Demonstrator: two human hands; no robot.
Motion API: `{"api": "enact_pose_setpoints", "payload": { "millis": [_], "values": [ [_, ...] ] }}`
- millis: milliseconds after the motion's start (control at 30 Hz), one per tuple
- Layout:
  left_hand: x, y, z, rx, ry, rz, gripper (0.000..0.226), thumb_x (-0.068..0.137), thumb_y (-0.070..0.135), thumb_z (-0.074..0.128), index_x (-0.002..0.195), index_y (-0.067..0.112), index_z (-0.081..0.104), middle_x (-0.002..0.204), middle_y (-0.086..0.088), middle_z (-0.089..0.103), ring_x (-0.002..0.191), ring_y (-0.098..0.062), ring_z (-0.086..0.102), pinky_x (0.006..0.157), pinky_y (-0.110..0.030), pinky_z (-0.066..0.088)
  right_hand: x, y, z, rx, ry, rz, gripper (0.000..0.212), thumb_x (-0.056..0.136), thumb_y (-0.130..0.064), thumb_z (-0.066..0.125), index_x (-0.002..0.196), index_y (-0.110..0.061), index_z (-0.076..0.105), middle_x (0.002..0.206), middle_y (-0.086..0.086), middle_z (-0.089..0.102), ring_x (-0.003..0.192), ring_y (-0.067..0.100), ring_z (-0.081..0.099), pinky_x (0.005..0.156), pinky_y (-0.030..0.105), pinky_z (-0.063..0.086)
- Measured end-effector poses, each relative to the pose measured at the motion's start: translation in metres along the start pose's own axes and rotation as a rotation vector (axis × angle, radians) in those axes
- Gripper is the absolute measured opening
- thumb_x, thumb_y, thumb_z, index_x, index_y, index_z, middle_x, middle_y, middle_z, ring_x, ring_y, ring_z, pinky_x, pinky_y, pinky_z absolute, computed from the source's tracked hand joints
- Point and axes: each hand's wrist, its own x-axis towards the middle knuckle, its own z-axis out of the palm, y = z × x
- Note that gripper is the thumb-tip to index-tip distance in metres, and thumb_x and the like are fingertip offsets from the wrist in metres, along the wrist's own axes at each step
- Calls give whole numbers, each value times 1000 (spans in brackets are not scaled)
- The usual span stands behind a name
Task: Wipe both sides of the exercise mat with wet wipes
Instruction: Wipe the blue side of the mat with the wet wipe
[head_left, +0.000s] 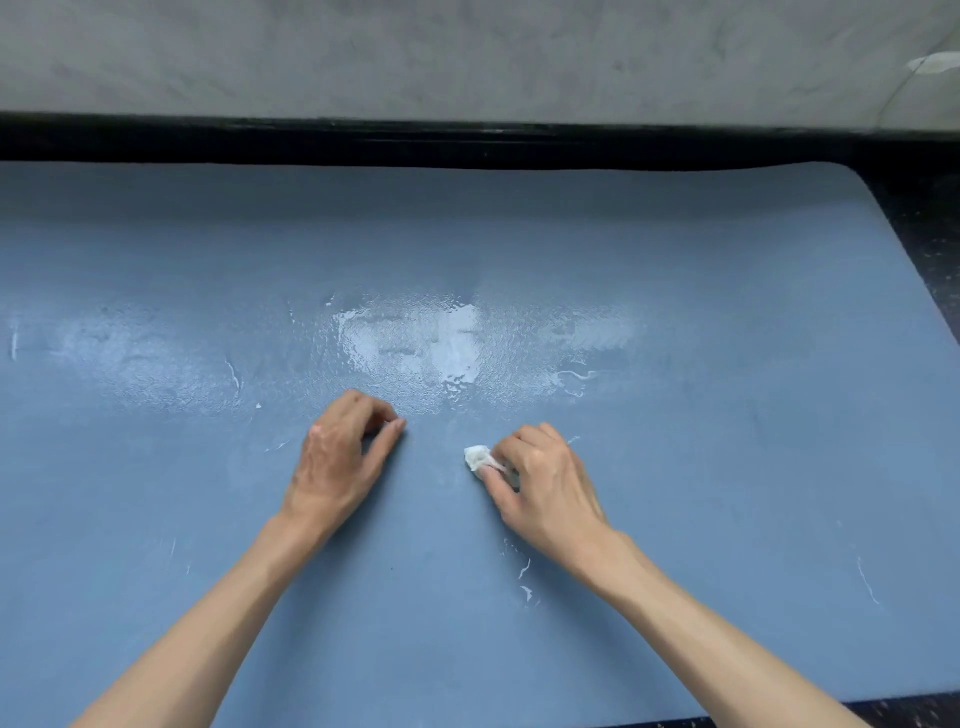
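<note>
A blue exercise mat (675, 467) lies flat and fills most of the head view, with a wet glossy patch in its middle. My right hand (540, 483) pinches a small crumpled white wet wipe (477, 457) and holds it down against the mat. About a hand's width to the left, my left hand (340, 457) rests on the mat with its fingers curled and its thumb out; I see nothing in it.
The mat lies on a black floor (924, 218) that shows along its far edge and right end. A grey wall (467, 57) rises behind. White streaks and bits of wipe residue (525, 569) dot the mat.
</note>
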Motion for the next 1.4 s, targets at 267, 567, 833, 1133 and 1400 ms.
{"api": "enact_pose_setpoints", "payload": {
  "millis": [267, 567, 833, 1133, 1400],
  "values": [
    [4, -19, 9, 59, 69, -26, 26, 91, 31, 50, 84, 7, 58, 82, -5, 55, 77, -23, 52, 72, -30, 41, -9, -7, 7, 11, -93, -153, 12, 82, -1, 61, 91, -10, 61, 88, 7, 51, 70, 27, 50, 59, 31, 46],
    [6, -16, 10, 80, 88, -28, 25, 91, 30, 47, 84, 8, 56, 81, -4, 52, 77, -24, 51, 73, -27, 39, -75, -2, 1, -30, -432, -312, 22, 72, 7, 53, 84, -10, 53, 83, 2, 44, 66, 20, 37, 49, 30, 42],
    [6, -15, 10, 100, 67, -39, 27, 91, 32, 45, 85, 8, 55, 82, -4, 52, 78, -24, 50, 73, -29, 39, 18, 11, -10, -59, -125, -83, 11, 84, 1, 52, 84, -4, 61, 84, 11, 50, 68, 30, 48, 58, 30, 35],
    [6, -14, 11, 117, 78, -23, 25, 90, 30, 45, 83, 7, 55, 80, -6, 52, 74, -25, 51, 71, -29, 38, -85, 4, -20, 57, -615, -478, 11, 85, -16, 43, 75, -17, 48, 82, -8, 39, 70, 18, 43, 59, 30, 38],
    [7, -16, 11, 105, 85, -20, 25, 90, 30, 45, 83, 9, 54, 80, -3, 50, 74, -22, 48, 72, -28, 38, 17, 17, -22, -40, -140, -155, 15, 92, -6, 50, 100, -9, 63, 99, 9, 52, 85, 26, 51, 72, 31, 38]
  ]
}}
